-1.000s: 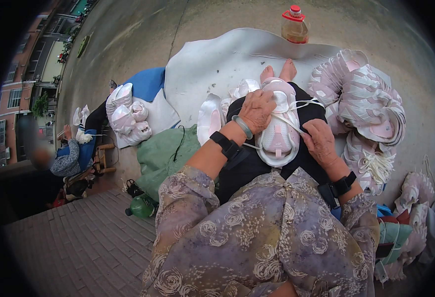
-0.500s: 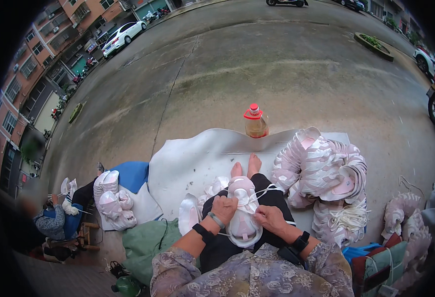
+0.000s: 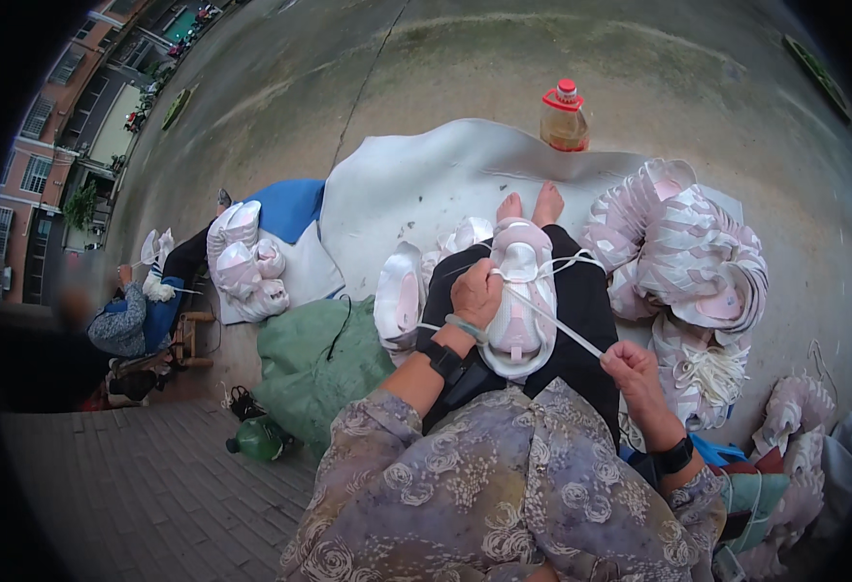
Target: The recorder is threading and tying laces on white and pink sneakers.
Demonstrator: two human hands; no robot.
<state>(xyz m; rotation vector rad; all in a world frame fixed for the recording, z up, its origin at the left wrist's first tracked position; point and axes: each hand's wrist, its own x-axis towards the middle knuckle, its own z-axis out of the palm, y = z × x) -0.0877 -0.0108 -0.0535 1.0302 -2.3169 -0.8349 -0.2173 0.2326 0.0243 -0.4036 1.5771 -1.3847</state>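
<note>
We rest the white-and-pink mesh shoe (image 3: 535,336) midway between our black-trousered lap's (image 3: 583,303) side edges, likely for support. Right hand (image 3: 630,369) clamps its fingers on the thin white lace (image 3: 570,332), held taut; left hand (image 3: 476,294) curls at the shoe's left edge, probably bracing; finger closure unclear.

This is an outdoor yard or street, shown by stained concrete (image 3: 465,82), brick paving (image 3: 154,495) and a windowed building (image 3: 49,147).
</note>
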